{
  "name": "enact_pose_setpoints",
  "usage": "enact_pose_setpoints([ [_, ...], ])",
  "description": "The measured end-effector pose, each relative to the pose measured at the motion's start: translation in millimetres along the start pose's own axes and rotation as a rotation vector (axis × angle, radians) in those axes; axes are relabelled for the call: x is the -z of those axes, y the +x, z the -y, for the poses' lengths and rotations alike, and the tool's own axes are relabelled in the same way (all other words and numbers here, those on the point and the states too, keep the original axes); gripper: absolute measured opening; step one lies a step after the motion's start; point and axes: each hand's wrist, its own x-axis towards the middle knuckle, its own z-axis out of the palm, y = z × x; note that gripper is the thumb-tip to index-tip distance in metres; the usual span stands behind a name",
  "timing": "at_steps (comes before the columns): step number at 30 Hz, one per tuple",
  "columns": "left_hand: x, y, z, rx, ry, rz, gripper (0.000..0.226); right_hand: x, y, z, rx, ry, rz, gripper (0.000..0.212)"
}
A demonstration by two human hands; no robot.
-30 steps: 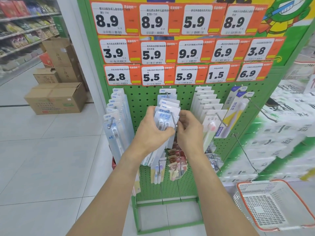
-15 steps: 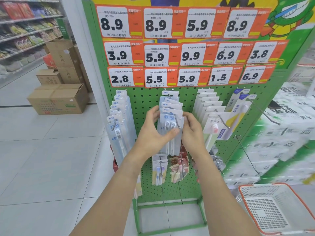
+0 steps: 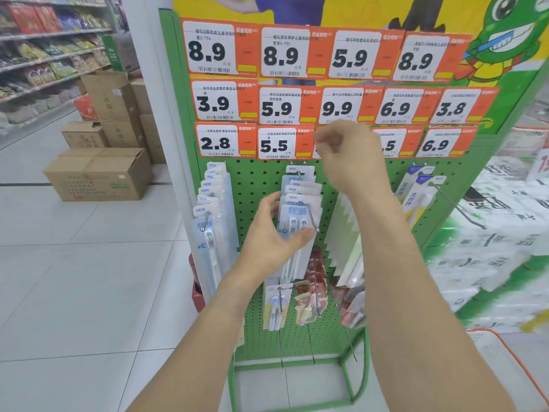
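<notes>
At the lower right, a corner of a white plastic mesh basket with an orange rim (image 3: pixel 490 352) shows; its inside is too blurred to read. Both forearms reach up to the green metal pegboard rack (image 3: pixel 261 179). The left hand (image 3: pixel 271 233) grips the front white-and-blue toothbrush blister pack (image 3: pixel 300 218), thumb across its face and fingers behind; the pack hangs on the middle steel hook (image 3: pixel 313 217), ahead of a row of like packs. The right hand (image 3: pixel 347 156) is raised before the orange price tags (image 3: pixel 279 142), fingers curled, blurred; whether it pinches anything cannot be told. Closed brown cardboard boxes (image 3: pixel 98 173) stand on the floor far left.
</notes>
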Motion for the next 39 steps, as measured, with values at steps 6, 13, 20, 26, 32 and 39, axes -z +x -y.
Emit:
enact_pose_setpoints([
  [6, -1, -5, -2, 0.004, 0.011, 0.022, 0.078, -23, 31, -14, -0.096, -0.312, 0.307, 0.029],
  [13, 0, -6, 2, -0.001, 0.009, 0.016, 0.073, -32, 24, -28, -0.093, -0.214, 0.234, 0.016],
  [20, 1, -5, 1, -0.007, 0.025, 0.016, 0.078, -31, 22, -33, -0.11, -0.078, 0.214, 0.01],
  [26, 0, -5, -2, -0.024, 0.034, 0.011, 0.084, -33, 22, -38, -0.095, -0.075, 0.125, 0.016],
  [32, 0, -7, -4, -0.036, 0.05, 0.019, 0.068, -35, 13, -41, -0.002, -0.152, 0.068, 0.023],
  [39, 1, -11, -6, -0.037, 0.033, 0.0, 0.065, -26, 5, -35, 0.065, -0.175, -0.053, 0.026],
])
